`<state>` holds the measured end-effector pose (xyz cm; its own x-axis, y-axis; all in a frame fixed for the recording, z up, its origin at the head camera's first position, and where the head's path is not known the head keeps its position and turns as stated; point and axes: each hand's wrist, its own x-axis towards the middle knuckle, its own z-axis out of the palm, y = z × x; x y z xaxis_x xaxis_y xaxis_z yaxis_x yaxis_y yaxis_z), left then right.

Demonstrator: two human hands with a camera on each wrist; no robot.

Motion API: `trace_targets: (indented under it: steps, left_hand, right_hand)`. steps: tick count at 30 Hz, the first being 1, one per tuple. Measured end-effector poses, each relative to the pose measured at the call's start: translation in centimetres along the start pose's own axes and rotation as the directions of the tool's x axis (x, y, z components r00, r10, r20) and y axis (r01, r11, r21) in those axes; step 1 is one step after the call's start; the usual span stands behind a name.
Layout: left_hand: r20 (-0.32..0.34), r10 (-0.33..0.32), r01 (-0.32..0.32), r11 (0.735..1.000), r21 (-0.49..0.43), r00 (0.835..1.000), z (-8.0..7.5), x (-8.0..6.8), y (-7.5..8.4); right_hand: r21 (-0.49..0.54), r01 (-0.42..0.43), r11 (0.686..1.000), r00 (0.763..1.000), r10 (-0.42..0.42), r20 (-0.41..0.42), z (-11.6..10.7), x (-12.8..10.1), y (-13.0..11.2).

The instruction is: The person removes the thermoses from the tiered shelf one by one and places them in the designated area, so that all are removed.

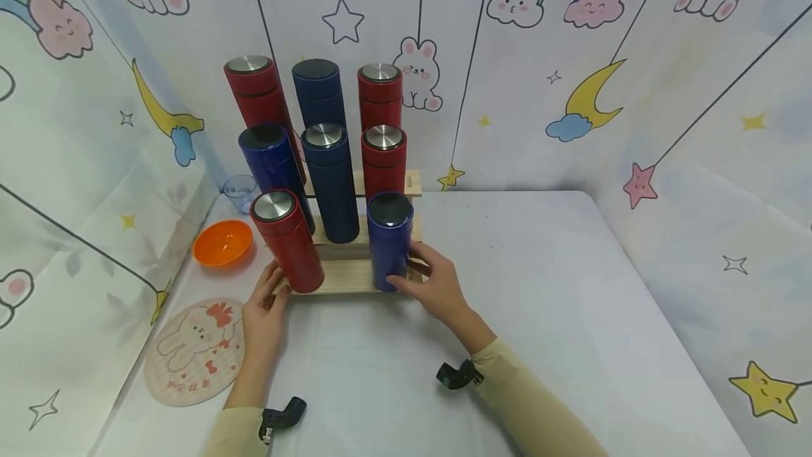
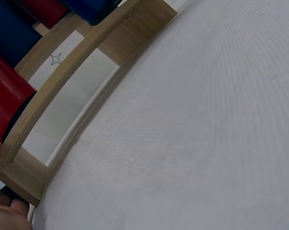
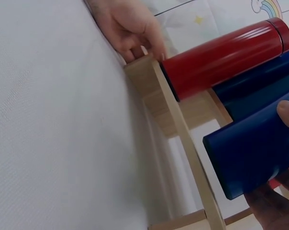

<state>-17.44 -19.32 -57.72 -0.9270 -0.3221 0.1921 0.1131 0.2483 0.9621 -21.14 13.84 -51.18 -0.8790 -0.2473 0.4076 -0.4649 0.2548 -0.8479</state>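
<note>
A stepped wooden rack (image 1: 345, 277) bears several thermos bottles in rows, red and blue with round lids. My left hand (image 1: 263, 316) grips the rack's front left corner, beside a red thermos (image 1: 288, 245) on the lowest step. In the right wrist view, the left hand's fingers (image 3: 130, 48) curl at the rack's end. At the front right, my right hand (image 1: 434, 284) holds a shiny blue thermos (image 1: 390, 245), thumb on its near side and fingers round the far side. The right wrist view shows this blue thermos (image 3: 250, 148) with its base close over the front step.
Left of the rack stand an orange bowl (image 1: 223, 244) and a clear blue-tinted glass (image 1: 241, 192). A round mat with a rabbit print (image 1: 197, 351) lies by the left forearm. White cloth (image 1: 539, 288) covers the table, and patterned curtains (image 1: 507, 90) hang behind.
</note>
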Motion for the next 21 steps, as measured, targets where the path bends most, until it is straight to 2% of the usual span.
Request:
trace_targets:
  steps: [12, 21]
  left_hand:
    - [0.002, -0.038, 0.038, 0.999, 0.017, 0.999, 0.0, -0.2, 0.2]
    - [0.002, -0.009, 0.009, 1.0, -0.001, 1.0, 0.0, -0.1, 0.1]
  right_hand:
    - [0.025, 0.012, 1.0, 1.0, -0.012, -0.005, -1.4, -0.4, -0.5]
    - [0.012, 0.026, 1.0, 0.999, -0.026, -0.031, -2.7, -0.7, -0.4]
